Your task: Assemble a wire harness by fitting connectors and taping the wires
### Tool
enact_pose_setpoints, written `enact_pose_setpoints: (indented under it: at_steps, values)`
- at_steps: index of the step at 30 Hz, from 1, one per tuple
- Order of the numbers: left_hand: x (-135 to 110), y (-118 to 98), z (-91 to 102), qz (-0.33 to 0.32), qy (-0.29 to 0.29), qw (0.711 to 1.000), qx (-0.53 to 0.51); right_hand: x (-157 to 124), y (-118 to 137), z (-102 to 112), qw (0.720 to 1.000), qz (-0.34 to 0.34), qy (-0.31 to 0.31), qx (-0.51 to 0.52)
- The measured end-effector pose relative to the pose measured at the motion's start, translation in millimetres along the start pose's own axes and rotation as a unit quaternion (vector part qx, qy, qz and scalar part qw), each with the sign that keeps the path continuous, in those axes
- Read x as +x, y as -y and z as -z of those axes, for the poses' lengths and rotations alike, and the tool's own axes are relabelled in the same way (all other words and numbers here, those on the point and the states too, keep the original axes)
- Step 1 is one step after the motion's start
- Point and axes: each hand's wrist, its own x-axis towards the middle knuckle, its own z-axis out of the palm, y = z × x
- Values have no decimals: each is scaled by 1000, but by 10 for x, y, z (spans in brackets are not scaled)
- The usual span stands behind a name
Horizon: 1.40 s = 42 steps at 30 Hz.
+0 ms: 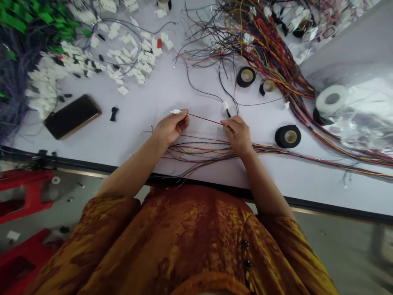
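Pinched in the fingers of my left hand (172,126) is a small white connector (175,111), its end sticking out to the left. A red wire (204,119) runs taut from there to my right hand (238,133), whose fingers are closed on it. Just above the right hand lies another white connector (225,105) with dark wires leading away from it. Below both hands a bundle of coloured wires (202,151) stretches along the table, its loose ends fanning out to the left.
Black tape rolls (287,136) lie at the right, near a thick wire harness (276,53). A phone (73,116) and a small black part (114,114) sit at the left, below piled white connectors (132,53). Plastic bags (365,114) cover the far right. Red frames (27,192) stand below the table edge.
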Motion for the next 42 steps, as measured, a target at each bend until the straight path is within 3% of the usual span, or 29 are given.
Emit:
enact_pose_setpoints:
  at_steps: [5,7,9,11,14,16,18,22,27,30,32,36,39,42]
  values:
    - [68,-203,26,10,34,998,61,-12,12,71,997,32,-58,-38]
    - [-86,-292,113,-53,36,992,107,-133,44,209,994,16,-84,-68]
    - [-387,-328,254,-170,22,968,183,-333,61,397,991,-7,-97,-93]
    - [-779,-285,433,-278,57,901,329,-580,50,584,990,-18,-90,-103]
    - [-1303,-79,704,-308,160,779,522,-929,-13,756,991,-7,-60,-123]
    - [-1482,107,823,-327,173,730,575,-1089,-75,775,989,1,-34,-143]
    - [-1497,282,857,-348,165,700,602,-1177,-135,739,987,12,-14,-162]
    - [-1222,465,715,-379,156,616,672,-1201,-183,648,980,33,-2,-194]
    - [-974,398,488,-372,193,470,777,-1217,-100,639,979,14,30,-201]
    - [-976,319,400,-373,222,406,804,-1263,-54,649,979,-13,35,-199]
    - [-981,280,356,-376,244,386,806,-1288,-39,655,978,-25,32,-204]
    - [-942,262,328,-398,282,384,784,-1314,-18,671,973,-28,26,-230]
    - [-913,283,350,-415,276,373,783,-1342,6,683,972,-28,29,-230]
    - [-900,318,377,-417,265,390,777,-1374,2,697,977,-40,41,-207]
